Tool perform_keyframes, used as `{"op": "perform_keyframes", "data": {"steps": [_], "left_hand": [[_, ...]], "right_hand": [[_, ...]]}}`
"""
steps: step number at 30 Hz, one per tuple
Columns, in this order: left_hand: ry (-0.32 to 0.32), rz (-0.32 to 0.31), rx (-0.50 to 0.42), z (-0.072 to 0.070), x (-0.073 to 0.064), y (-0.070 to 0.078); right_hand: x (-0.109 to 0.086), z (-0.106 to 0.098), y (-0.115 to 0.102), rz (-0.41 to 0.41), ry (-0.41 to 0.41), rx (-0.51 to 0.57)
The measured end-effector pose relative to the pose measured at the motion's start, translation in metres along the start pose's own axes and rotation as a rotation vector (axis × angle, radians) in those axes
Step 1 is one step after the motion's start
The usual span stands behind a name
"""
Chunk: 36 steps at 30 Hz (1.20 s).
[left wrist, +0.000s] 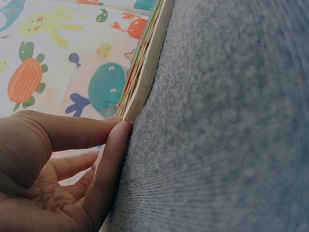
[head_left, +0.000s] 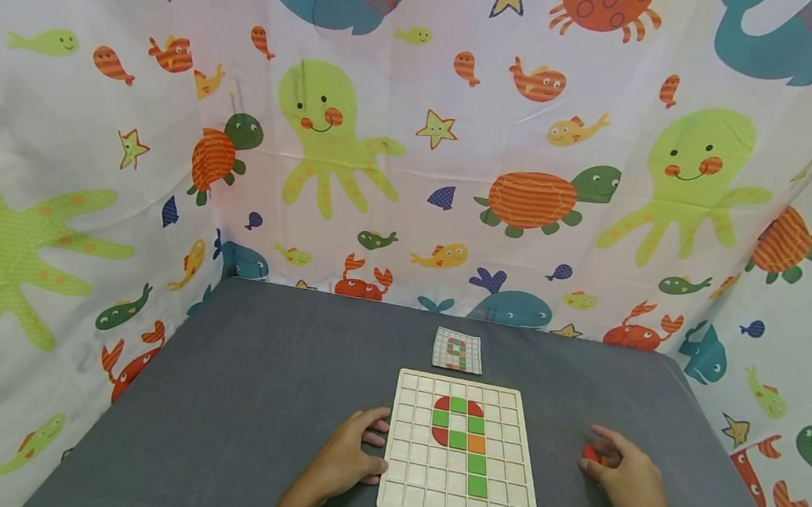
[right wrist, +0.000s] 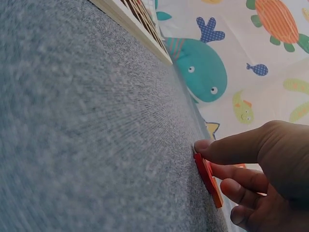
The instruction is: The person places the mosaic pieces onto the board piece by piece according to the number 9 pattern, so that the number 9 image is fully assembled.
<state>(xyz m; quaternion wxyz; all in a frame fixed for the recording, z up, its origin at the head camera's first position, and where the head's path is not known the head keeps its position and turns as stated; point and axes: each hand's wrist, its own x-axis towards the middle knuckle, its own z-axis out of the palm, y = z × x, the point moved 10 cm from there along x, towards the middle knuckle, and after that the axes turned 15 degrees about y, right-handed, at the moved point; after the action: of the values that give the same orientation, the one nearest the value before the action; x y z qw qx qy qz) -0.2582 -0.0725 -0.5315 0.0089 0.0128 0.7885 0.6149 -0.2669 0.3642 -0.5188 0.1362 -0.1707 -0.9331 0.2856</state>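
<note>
A square wooden grid board (head_left: 426, 475) lies on the table, with several green, red and orange pieces forming a "9"-like figure. My left hand (head_left: 348, 455) rests at the board's left side, finger and thumb touching its edge at separate spots. Seen in the left wrist view, its fingertips (left wrist: 116, 133) sit right at the board's rim (left wrist: 145, 87). Right of the board, my right hand (head_left: 627, 477) holds a red piece (head_left: 591, 453) between thumb and fingers, close over the table. An orange piece (right wrist: 218, 199) shows against the red one in the right wrist view.
Behind the board lies a small card (head_left: 469, 368) printed with a similar coloured figure on a grid. A dark grey cloth covers the table (head_left: 286, 355). A curtain (head_left: 412, 160) printed with sea animals hangs behind it and along both sides.
</note>
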Motion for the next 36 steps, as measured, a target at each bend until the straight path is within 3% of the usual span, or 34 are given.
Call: {"op": "perform_keyframes", "data": {"steps": [5, 13, 20, 28, 36], "left_hand": [[-0.002, -0.005, 0.01, 0.0, 0.0, 0.001], [-0.005, -0.011, 0.025, 0.001, 0.0, -0.001], [-0.005, -0.014, 0.012, 0.0, 0.0, -0.001], [-0.002, -0.015, 0.019, 0.001, 0.0, -0.002], [0.0, -0.013, 0.001, 0.0, 0.0, -0.002]], "right_hand": [[-0.001, 0.001, 0.0, 0.0, -0.017, -0.009], [-0.005, 0.0, -0.013, -0.071, -0.006, 0.007], [-0.003, -0.001, -0.009, -0.068, 0.014, -0.011], [-0.007, 0.0, -0.019, -0.155, 0.006, 0.006], [-0.007, 0.005, -0.023, -0.15, -0.017, 0.018]]}}
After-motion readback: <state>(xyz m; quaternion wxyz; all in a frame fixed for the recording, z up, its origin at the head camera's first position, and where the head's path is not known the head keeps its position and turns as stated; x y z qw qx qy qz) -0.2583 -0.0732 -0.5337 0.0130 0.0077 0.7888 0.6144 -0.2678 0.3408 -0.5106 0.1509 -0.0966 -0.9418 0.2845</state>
